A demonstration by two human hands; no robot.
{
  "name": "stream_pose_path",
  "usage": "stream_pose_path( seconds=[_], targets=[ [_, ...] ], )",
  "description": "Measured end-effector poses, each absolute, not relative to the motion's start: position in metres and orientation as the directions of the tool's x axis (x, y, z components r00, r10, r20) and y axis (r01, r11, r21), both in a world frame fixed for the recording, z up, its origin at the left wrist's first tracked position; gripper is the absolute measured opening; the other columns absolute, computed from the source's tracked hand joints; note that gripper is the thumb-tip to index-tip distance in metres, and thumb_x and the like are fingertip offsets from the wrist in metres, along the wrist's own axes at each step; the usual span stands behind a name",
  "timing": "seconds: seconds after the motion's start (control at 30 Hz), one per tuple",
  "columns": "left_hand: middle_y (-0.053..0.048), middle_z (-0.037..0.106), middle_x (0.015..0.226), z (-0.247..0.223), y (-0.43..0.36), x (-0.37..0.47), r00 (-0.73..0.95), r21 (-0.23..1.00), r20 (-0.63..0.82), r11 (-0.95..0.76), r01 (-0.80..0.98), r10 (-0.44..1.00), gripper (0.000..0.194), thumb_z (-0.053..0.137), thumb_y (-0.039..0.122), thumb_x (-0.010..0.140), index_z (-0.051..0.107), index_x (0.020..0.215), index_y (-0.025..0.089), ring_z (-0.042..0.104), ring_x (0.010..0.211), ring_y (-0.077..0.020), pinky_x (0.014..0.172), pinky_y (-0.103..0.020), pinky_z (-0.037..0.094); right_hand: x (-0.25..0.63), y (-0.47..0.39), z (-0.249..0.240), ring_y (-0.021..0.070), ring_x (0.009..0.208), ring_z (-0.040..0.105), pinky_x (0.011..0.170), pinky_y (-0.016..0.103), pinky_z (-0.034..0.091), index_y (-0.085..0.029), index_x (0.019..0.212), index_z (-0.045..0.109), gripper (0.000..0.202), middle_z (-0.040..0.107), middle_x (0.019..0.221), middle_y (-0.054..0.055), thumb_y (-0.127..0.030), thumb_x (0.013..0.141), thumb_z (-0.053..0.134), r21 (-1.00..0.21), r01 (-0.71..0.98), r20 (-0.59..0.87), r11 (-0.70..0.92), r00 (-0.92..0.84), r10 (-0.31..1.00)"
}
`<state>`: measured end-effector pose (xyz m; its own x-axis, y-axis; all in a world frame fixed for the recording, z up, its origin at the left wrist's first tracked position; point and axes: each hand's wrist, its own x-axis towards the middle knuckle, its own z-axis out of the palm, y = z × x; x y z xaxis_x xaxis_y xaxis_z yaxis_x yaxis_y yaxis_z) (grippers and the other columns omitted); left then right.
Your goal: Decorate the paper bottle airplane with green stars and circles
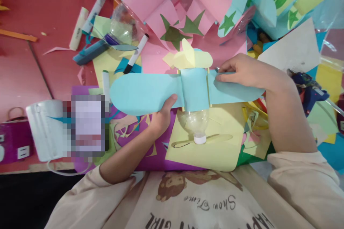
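A toy airplane made from a clear plastic bottle (197, 121) lies level in front of me, its white-capped neck towards my body. Light blue paper (194, 89) wraps the bottle's middle, and a rounded blue wing (142, 91) sticks out on each side. Pale yellow paper tail pieces (193, 57) stand at its far end. My left hand (160, 120) grips the left wing near its root, thumb on top and the other fingers hidden below. Closed at the upper edge of the right wing, my right hand (242, 71) has a small dark bit at its fingertips that I cannot make out.
Under the plane lies a yellow sheet (220, 154) among paper scraps. Pink paper models with green stars (174, 32) stand behind. Markers (136, 53), a glue stick (79, 28), a white pouch (44, 130) and a blurred-out phone-like thing (88, 125) are at left.
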<state>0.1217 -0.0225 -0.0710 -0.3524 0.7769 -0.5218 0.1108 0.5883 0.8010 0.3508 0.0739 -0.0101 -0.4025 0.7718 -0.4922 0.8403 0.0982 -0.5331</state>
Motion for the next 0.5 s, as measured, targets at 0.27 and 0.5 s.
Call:
stream_pose_path(
  seconds=[0.27,0.5],
  targets=[
    [-0.008,0.065,0.125,-0.056,-0.016,0.128,-0.392,0.776,-0.561,0.629,0.058,0.729,0.019,0.064,0.019,0.076,0.065,0.095,0.015,0.054,0.129,-0.0286,0.118,-0.039,0.038,0.351,0.075,-0.012,0.0138,0.058,0.042,0.057,0.031,0.032,-0.018,0.077,0.067,0.025,0.057,0.065,0.002,-0.039,0.084,0.055,-0.492,0.864,-0.512,0.104,-0.384,0.769],
    [-0.011,0.065,0.124,-0.075,-0.023,0.12,-0.314,0.845,-0.449,0.512,0.155,0.836,0.027,0.064,0.03,0.078,0.064,0.101,0.014,0.054,0.128,-0.033,0.117,-0.047,0.039,0.35,0.076,-0.012,0.0136,0.058,0.043,0.057,0.031,0.033,-0.019,0.077,0.067,0.025,0.058,0.065,0.002,-0.039,0.083,0.055,-0.479,0.87,-0.508,0.117,-0.383,0.772]
  ],
)
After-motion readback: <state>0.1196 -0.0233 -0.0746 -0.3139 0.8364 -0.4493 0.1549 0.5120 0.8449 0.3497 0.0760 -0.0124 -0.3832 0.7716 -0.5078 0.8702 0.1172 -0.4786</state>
